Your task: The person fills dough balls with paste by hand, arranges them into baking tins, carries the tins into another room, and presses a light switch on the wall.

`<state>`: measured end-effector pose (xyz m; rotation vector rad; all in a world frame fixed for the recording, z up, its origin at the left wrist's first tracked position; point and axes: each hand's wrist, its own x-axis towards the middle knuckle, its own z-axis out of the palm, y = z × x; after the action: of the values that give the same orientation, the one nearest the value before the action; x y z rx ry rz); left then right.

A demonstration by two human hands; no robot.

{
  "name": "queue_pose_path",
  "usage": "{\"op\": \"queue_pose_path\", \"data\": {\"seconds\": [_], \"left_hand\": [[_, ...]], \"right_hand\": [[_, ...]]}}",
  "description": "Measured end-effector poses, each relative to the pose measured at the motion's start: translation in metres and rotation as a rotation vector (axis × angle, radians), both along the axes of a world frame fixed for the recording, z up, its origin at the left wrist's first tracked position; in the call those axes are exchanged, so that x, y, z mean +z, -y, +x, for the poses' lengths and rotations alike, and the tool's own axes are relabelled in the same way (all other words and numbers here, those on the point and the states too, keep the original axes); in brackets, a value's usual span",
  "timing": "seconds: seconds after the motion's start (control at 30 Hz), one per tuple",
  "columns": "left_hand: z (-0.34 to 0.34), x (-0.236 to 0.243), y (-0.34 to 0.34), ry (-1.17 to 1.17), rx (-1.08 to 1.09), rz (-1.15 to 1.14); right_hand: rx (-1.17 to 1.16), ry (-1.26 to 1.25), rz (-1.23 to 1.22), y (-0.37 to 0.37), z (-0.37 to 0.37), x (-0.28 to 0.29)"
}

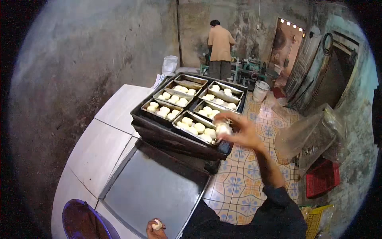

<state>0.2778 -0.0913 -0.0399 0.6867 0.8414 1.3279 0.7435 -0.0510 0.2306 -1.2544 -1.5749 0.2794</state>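
Note:
My right hand [244, 132] is raised at the near right corner of a dark tray [159, 133], fingers curved round a pale dough ball [223, 129]; motion blurs it slightly. Just left of that hand lies a metal loaf pan [187, 133] with several dough balls [199, 127] in it. More loaf pans [195, 79] stand in rows on the same tray, most holding dough balls. Low in the picture, my left hand [152, 231] is closed on another dough ball [157, 224], over the near edge of a flat grey metal sheet tray [155, 183].
White tiles [95, 147] cover the counter on the left, with a purple basin [85, 221] at its near end. A person [221, 44] stands by machinery at the back. A white bucket [261, 91], red crate [323, 179] and yellow crate [318, 221] sit to the right.

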Motion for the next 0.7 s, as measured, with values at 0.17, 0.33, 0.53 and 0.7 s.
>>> {"op": "queue_pose_path", "data": {"seconds": [0.17,0.33,0.53,0.7], "left_hand": [[0.024,0.002,-0.010,-0.482,0.031,-0.174],[0.035,0.001,-0.003,-0.661,0.080,-0.062],[0.073,0.034,-0.001,-0.530,0.177,-0.135],[0.050,-0.045,-0.008,-0.573,0.298,-0.170]], "right_hand": [[-0.459,0.235,-0.071,-0.056,0.144,0.017],[-0.720,0.391,-0.119,-0.101,0.216,-0.009],[-0.854,0.644,-0.350,-0.097,0.270,-0.067],[-0.626,0.231,0.302,-0.060,0.194,-0.034]]}}
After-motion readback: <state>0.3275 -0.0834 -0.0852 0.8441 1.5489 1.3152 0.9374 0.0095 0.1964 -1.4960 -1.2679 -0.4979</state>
